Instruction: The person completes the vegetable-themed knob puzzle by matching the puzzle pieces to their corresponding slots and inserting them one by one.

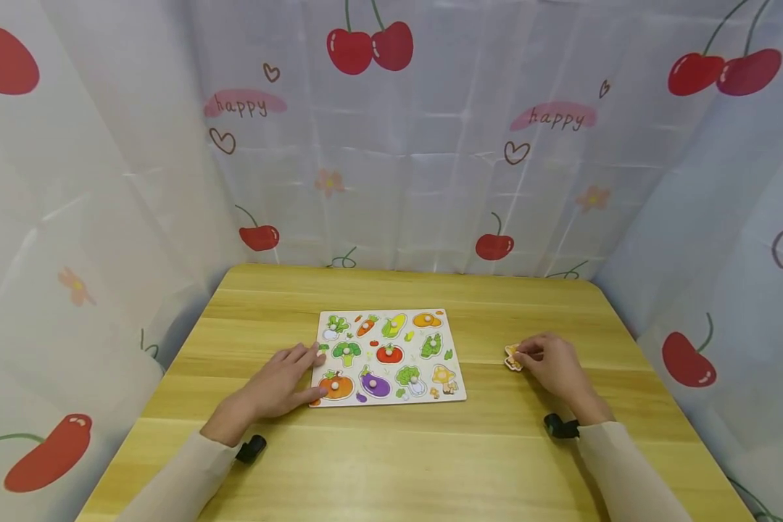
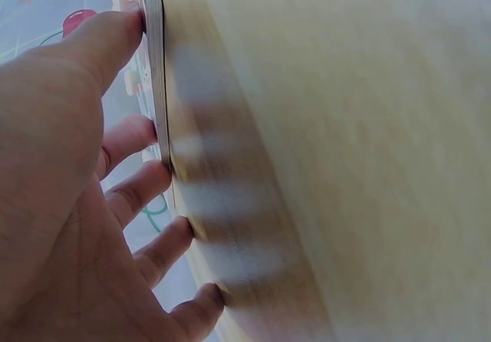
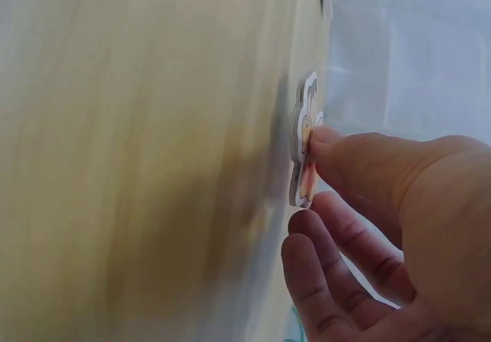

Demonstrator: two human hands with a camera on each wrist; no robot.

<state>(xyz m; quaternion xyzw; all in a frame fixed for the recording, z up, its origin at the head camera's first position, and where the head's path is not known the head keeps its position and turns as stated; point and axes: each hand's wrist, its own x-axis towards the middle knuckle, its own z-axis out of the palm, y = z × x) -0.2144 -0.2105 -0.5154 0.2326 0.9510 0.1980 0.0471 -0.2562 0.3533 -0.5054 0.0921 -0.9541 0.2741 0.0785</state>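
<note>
A white wooden puzzle board (image 1: 389, 400) with vegetable pictures lies flat on the table. Along its left edge rests my left hand (image 1: 279, 383), fingers spread and thumb touching the lower left corner; in the left wrist view the thumb and fingertips meet the board's side and the tabletop. To the right of the board, my right hand (image 1: 554, 366) pinches a mushroom puzzle piece (image 1: 512, 358) between thumb and fingers. The right wrist view has this piece (image 3: 302, 150) edge-on, close to the table. Its knob is hidden by the fingers.
Knobbed pieces such as the tomato (image 1: 398, 355), eggplant (image 1: 383, 387) and pumpkin (image 1: 343, 388) sit in the board. A mushroom picture (image 1: 442, 374) without a visible knob is at its lower right. Around the wooden table (image 1: 404, 464) hangs a cherry-print curtain (image 1: 417, 167).
</note>
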